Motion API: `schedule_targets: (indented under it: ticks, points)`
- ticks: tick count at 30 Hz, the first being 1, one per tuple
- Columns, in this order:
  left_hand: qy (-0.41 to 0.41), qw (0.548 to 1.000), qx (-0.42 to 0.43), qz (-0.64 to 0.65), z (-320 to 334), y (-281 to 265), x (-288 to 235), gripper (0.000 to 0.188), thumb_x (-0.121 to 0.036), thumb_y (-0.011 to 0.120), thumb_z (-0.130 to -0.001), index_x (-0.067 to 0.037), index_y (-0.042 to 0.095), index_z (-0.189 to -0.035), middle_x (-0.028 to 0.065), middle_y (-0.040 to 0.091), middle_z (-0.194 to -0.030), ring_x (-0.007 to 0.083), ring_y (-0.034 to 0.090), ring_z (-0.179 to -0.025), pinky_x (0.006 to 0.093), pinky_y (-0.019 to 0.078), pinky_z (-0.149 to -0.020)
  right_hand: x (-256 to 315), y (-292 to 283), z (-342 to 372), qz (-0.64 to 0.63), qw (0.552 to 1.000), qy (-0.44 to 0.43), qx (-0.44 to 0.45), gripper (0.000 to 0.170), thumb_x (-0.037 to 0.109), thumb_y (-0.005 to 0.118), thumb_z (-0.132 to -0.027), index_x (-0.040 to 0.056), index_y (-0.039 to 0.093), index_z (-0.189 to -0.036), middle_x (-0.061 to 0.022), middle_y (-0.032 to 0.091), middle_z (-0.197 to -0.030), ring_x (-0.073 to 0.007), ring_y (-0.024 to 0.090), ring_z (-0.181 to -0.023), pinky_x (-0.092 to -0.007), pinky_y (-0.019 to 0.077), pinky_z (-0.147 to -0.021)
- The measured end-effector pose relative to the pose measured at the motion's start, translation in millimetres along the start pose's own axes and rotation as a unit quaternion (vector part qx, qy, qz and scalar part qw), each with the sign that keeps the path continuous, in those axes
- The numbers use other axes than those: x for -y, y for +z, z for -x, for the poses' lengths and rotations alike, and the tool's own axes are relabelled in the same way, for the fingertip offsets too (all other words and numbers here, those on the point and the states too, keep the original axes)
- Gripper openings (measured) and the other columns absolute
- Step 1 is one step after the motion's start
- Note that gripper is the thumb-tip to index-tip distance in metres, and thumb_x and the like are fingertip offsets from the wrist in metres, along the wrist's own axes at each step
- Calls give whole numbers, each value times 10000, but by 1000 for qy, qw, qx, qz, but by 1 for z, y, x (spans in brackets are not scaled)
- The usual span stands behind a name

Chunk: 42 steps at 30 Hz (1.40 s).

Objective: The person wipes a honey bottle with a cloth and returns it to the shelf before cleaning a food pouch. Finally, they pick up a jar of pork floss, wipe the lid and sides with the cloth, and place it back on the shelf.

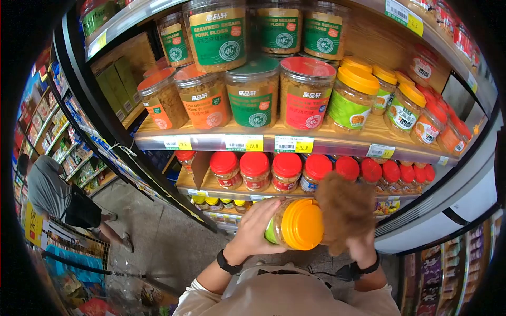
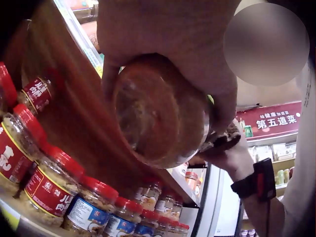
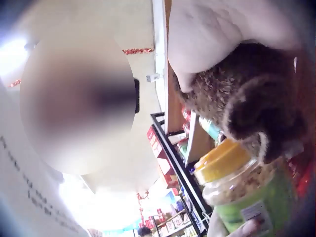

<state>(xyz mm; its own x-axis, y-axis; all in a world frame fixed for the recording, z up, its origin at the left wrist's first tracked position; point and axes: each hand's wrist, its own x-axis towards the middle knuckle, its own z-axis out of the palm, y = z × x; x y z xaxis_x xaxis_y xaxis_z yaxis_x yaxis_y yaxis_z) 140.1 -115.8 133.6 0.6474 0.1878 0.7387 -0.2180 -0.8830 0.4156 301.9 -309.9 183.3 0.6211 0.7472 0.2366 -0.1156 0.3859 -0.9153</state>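
My left hand [image 1: 254, 231] grips a clear plastic jar [image 3: 247, 190] with a yellow lid [image 1: 301, 224] and a green label. The jar tilts so that its lid faces the head camera; its round base [image 2: 158, 116] shows in the left wrist view. Pale brown floss fills it. In my right hand [image 1: 361, 247] is a fluffy brown cloth [image 1: 345, 210], bunched up beside the lid. The right wrist view has the cloth's folds hanging close over the lid, with the right hand [image 3: 222, 34] above them.
In front, an upper shelf [image 1: 237, 141] bears pork floss jars, including yellow-lidded jars [image 1: 353, 97]. Red-lidded jars [image 1: 287, 171] line the shelf below. A black shelf post [image 1: 137, 142] stands left. Another person [image 1: 58, 189] is in the aisle at far left.
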Motion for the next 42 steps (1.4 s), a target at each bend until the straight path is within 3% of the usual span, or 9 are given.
schedule_targets:
  ticks: [2, 5, 12, 17, 21, 27, 32, 37, 42]
  points:
    - [-12, 1000, 14, -2, -4, 3, -6, 934, -348, 840, -536, 36, 440, -1288, 203, 558, -1179, 354, 566, -1029, 423, 450, -900, 8, 19, -7, 448, 844, -247, 163, 601, 285, 753, -714, -2, 523, -1189, -230, 393, -1363, -375, 460, -1202, -420, 383, -986]
    - [-25, 999, 39, -1, -4, 6, -9, 924, -338, 827, -550, 40, 435, -1296, 198, 551, -1181, 347, 561, -997, 407, 452, -873, 4, 33, -6, 510, 804, -281, 118, 633, 280, 785, -650, -29, 539, -1144, -272, 379, -1345, -432, 453, -1184, -446, 372, -985]
    - [47, 995, 67, -48, -4, 2, -9, 883, -322, 803, -541, 11, 467, -1287, 148, 549, -1193, 317, 544, -926, 397, 456, -794, -23, 12, -20, 255, 960, -82, 83, 650, 192, 749, -716, -36, 460, -1252, -187, 513, -1236, -282, 497, -1175, -376, 383, -977]
    - [47, 995, 92, -9, 0, -1, -9, 878, -326, 807, -541, 10, 474, -1280, 159, 546, -1191, 333, 543, -952, 405, 451, -818, -27, -6, -18, 4, 985, 127, 115, 636, 187, 648, -810, -20, 365, -1340, -114, 489, -1296, -194, 489, -1172, -334, 372, -1004]
    - [-19, 988, 45, 146, 11, 12, -10, 979, -362, 842, -526, 35, 415, -1312, 211, 526, -1205, 359, 523, -1082, 419, 399, -949, -67, -16, -1, -47, 987, 98, 122, 703, 538, 410, -881, 20, 361, -1354, -133, 446, -1346, -255, 461, -1210, -380, 352, -1031]
    - [-55, 968, -14, 243, 15, 17, -5, 1098, -364, 879, -496, 42, 323, -1350, 192, 467, -1296, 309, 468, -1208, 406, 338, -1033, -115, -28, 11, -15, 988, 41, 149, 706, 480, 498, -881, 18, 318, -1383, -102, 376, -1405, -223, 366, -1281, -377, 281, -1069]
    - [-272, 772, 23, 574, 45, 22, 1, 1112, -343, 883, -519, 4, 270, -1380, 130, 445, -1340, 245, 432, -1244, 397, 310, -1055, -115, -20, 10, -93, 968, 147, 179, 695, 316, 601, -864, 27, 277, -1407, -87, 375, -1402, -204, 368, -1275, -367, 286, -1066]
    - [-269, 783, 66, 557, 30, 21, 0, 1158, -385, 881, -508, -12, 244, -1401, 140, 319, -1438, 260, 334, -1317, 394, 248, -1087, -87, -12, -2, -13, 963, 197, 182, 613, 341, 540, -916, 31, 308, -1391, -76, 423, -1359, -189, 418, -1230, -348, 340, -1034]
    - [-30, 952, 118, 282, -2, 13, -7, 1299, -520, 858, -496, -117, 101, -1472, 176, 49, -1530, 385, 80, -1402, 570, 127, -1088, -89, -14, -10, -89, 938, 312, 124, 550, 352, 499, -944, 56, 337, -1378, -70, 460, -1337, -174, 461, -1205, -327, 381, -1012]
